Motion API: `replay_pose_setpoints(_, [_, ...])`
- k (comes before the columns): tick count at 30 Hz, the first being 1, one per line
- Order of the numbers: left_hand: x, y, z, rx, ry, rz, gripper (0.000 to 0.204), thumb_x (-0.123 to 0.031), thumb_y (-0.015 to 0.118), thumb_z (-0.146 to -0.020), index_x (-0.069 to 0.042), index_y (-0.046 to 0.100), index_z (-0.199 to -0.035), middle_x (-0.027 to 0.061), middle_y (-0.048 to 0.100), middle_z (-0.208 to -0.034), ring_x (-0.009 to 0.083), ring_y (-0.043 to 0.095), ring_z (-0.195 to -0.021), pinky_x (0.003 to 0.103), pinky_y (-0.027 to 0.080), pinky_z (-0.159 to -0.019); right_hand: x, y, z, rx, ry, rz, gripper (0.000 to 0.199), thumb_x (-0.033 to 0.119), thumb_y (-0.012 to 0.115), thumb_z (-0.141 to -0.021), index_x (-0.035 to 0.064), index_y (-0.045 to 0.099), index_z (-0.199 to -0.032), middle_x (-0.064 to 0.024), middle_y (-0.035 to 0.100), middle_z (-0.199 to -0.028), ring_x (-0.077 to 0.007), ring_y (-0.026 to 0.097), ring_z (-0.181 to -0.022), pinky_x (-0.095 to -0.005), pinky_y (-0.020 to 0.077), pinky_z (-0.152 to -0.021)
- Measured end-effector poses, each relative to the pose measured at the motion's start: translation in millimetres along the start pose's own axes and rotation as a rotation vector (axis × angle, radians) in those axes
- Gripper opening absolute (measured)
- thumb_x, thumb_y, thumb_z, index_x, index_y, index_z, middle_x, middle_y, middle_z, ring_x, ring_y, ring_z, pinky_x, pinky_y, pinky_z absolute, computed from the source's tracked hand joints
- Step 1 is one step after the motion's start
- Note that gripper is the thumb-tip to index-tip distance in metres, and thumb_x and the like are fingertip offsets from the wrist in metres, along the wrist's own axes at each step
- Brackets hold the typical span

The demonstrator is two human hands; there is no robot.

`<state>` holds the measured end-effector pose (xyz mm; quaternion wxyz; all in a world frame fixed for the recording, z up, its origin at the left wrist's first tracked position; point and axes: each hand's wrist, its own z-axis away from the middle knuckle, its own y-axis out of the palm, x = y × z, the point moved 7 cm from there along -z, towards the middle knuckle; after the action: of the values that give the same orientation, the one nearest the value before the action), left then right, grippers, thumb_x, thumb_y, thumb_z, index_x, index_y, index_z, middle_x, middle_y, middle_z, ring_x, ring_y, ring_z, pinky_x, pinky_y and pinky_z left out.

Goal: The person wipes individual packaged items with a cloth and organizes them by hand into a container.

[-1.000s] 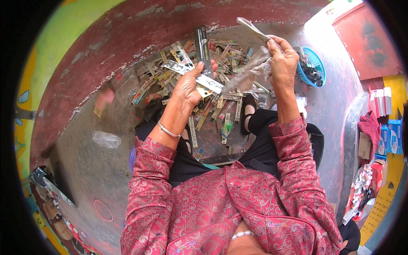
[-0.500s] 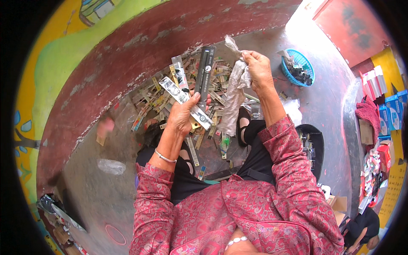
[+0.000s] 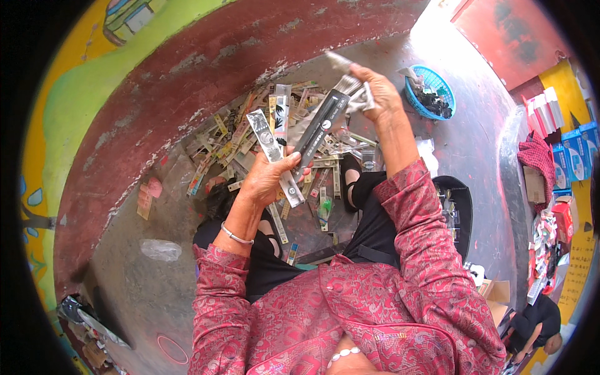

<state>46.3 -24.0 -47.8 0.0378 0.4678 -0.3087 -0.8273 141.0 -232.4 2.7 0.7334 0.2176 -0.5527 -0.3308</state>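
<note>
My left hand [image 3: 265,178] is closed around several long flat packs, fanned upward. Among them are a black strip-shaped pack [image 3: 324,126], a silver-white strip pack [image 3: 267,139] and a clear sleeve [image 3: 282,115] with black shapes inside. A crumpled grey-white cloth [image 3: 361,98] is pinched in my right hand [image 3: 384,97], at the upper end of the black pack. The cloth appears to touch that end. Below my hands, a loose heap of similar strip packs [image 3: 219,150] spreads over the floor between my feet and the wall.
A blue basket [image 3: 446,84] with dark and grey scraps stands beyond my right hand. By my right leg sits a black tub [image 3: 467,203]. A clear plastic bag [image 3: 160,250] lies left. Blue boxes [image 3: 574,155] and another person [image 3: 540,322] are at the right.
My right hand has brought the cloth from hanging apart onto the black pack's upper end. The black pack now leans further right, and the packs in my left hand have fanned wider.
</note>
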Motion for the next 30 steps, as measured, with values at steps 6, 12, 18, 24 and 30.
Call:
replay_pose_setpoints(6, [-8,4,-2,-0.017,0.039,0.095,0.020,-0.006,0.058,-0.082,0.000,0.047,-0.098,0.0153,0.061,-0.083,0.0194,0.062,-0.070,0.027,0.053,-0.058,-12,-2,4,0.062,0.062,0.025,0.029,0.024,0.060,-0.083,-0.0051,0.058,-0.089,-0.0122,0.062,-0.071,-0.0149,0.057,-0.049,-0.0256,0.0471,-0.038])
replay_pose_setpoints(12, [-11,3,0,0.009,0.088,0.152,0.020,-0.009,0.057,-0.084,-0.003,0.047,-0.100,0.0168,0.060,-0.088,0.0182,0.062,-0.072,0.026,0.055,-0.059,-14,5,6,0.056,-0.012,0.217,0.030,0.024,0.068,-0.077,-0.0029,0.058,-0.086,-0.0095,0.061,-0.075,-0.0148,0.058,-0.054,-0.0267,0.0489,-0.046])
replay_pose_setpoints(18, [-18,3,3,0.023,0.170,0.102,0.019,-0.010,0.057,-0.084,-0.001,0.049,-0.099,0.0143,0.061,-0.087,0.0179,0.062,-0.072,0.026,0.053,-0.061,-8,-3,4,0.021,-0.027,0.265,0.026,0.025,0.070,-0.076,0.0019,0.061,-0.085,-0.0062,0.060,-0.074,-0.0128,0.055,-0.059,-0.0276,0.0475,-0.050])
replay_pose_setpoints(24, [-11,11,1,0.027,0.101,0.011,0.034,-0.019,0.052,-0.088,0.001,0.049,-0.115,0.0145,0.061,-0.098,0.0191,0.062,-0.084,0.027,0.051,-0.067,-25,27,15,0.134,-0.099,0.487,0.010,0.009,0.062,-0.078,-0.0005,0.060,-0.080,-0.0028,0.060,-0.069,-0.0095,0.056,-0.059,-0.0212,0.0460,-0.054])
replay_pose_setpoints(30, [-26,-13,-2,-0.058,0.160,-0.081,0.043,-0.029,0.046,-0.091,0.001,0.045,-0.121,0.0135,0.056,-0.112,0.0154,0.058,-0.088,0.023,0.048,-0.071,-6,5,7,-0.019,-0.284,0.917,0.015,0.011,0.064,-0.076,-0.0028,0.061,-0.078,-0.0024,0.058,-0.068,-0.0082,0.051,-0.058,-0.0216,0.0399,-0.053])
